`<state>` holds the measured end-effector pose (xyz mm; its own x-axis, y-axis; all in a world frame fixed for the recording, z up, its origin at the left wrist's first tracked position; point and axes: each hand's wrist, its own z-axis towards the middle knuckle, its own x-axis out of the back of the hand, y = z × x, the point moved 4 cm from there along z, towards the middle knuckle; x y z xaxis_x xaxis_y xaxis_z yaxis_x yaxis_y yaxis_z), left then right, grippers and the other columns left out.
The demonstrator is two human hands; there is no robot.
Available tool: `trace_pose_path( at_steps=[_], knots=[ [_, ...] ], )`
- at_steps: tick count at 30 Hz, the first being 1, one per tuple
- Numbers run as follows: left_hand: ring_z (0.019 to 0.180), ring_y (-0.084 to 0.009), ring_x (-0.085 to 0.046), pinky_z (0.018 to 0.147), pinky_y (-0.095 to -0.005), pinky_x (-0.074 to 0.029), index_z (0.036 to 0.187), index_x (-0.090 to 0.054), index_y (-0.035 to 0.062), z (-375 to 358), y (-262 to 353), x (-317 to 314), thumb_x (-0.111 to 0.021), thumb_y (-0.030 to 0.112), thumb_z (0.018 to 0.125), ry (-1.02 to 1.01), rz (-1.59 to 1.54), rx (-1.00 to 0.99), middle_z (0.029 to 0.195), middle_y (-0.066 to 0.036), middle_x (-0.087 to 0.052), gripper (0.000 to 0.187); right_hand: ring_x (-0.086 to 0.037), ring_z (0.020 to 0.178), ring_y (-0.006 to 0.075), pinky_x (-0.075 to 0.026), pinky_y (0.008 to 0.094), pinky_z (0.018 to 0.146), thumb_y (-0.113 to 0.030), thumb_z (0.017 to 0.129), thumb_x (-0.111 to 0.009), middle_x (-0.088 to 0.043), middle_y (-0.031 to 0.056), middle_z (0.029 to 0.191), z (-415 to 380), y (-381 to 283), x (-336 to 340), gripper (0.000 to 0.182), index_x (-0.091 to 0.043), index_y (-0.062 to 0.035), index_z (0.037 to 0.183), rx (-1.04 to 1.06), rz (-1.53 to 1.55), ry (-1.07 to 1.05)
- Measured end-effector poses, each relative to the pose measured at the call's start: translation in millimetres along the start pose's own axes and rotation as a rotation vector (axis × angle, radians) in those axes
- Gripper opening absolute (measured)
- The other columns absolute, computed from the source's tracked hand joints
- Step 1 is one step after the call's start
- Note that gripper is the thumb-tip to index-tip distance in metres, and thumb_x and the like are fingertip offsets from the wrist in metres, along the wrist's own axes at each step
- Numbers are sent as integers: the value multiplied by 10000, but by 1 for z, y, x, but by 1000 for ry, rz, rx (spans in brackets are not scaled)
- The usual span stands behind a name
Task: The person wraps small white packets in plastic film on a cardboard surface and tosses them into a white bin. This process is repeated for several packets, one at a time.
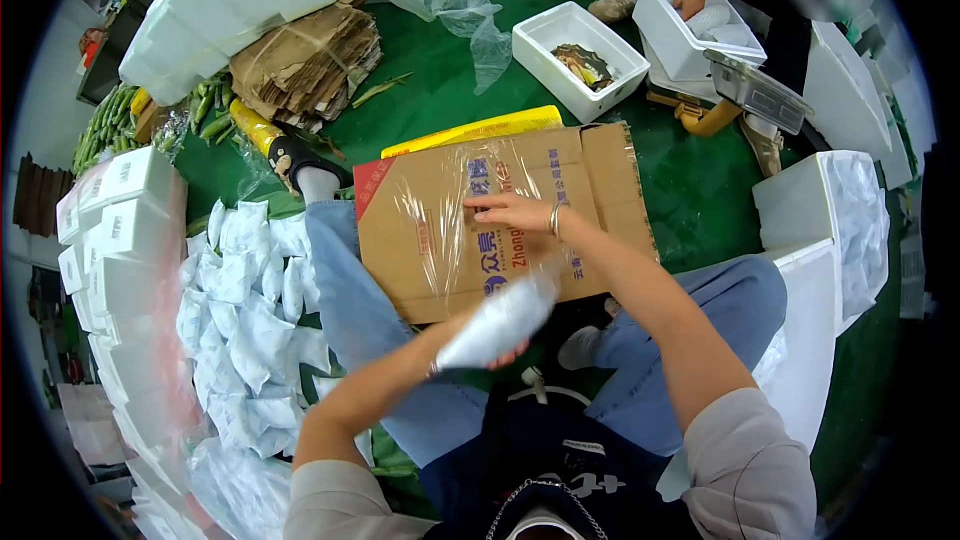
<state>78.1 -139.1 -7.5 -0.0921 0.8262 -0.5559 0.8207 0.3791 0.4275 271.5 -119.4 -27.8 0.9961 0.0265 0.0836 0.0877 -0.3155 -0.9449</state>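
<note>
My left hand (510,352) holds a white, plastic-like packet (503,320), blurred by motion, above my lap. Most of its fingers are hidden beneath the packet. My right hand (515,212) is over the printed cardboard box (390,240), fingers stretched out and apart, with nothing in it. The box has a red corner and blue and red lettering, and lies in front of me between my knees. On the left of my leg lies a pile of similar white packets (245,290).
White foam boxes (130,240) are stacked at the left. Flattened cardboard (305,55) is tied in a bundle. An open foam box (580,60) stands ahead. A co-worker's hand (690,0) reaches into another foam box (680,40). More foam boxes (800,205) stand at the right.
</note>
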Motion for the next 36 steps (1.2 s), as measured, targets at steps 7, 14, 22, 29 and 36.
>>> trace_pose_path(
  at_steps=[7,14,22,29,36],
  knots=[
    [791,-185,-645,695,-316,-535,1168,-611,48,-12,-95,-32,-500,690,843,49,521,97,1004,-108,-666,728,-576,1052,291,-438,381,923,-479,903,-525,-638,156,1003,-76,-67,-59,493,-611,-42,1113,253,-777,175],
    [791,-345,-654,615,-436,-570,1227,-489,-3,-28,3,-84,-279,634,924,70,-245,-604,1025,-202,-614,735,-569,677,104,-462,263,616,-295,970,-516,-612,29,739,-177,-91,-73,304,-609,-34,845,379,292,716],
    [1103,-320,-502,969,-426,-397,1309,-370,-94,-67,30,-136,-184,666,939,896,538,-1539,1275,-230,-446,865,-562,655,246,-448,367,655,-363,934,-474,-578,159,699,-215,-82,-47,399,-577,-2,797,252,217,1524],
    [1100,-341,-501,973,-450,-399,1294,-363,-110,-24,3,-124,-327,504,994,1350,297,-1416,1223,-266,-468,684,-597,905,370,-458,416,766,-377,907,-510,-604,220,969,-237,-106,-76,408,-541,-6,1073,-54,-76,1343],
    [1141,-315,-527,935,-417,-462,1382,-357,-29,4,6,-45,-389,478,991,164,-346,-554,1309,-287,-454,641,-355,1321,356,-358,425,1035,-290,782,-611,-453,238,1338,-256,-164,-152,650,-433,69,1295,389,-1340,989]
  ],
)
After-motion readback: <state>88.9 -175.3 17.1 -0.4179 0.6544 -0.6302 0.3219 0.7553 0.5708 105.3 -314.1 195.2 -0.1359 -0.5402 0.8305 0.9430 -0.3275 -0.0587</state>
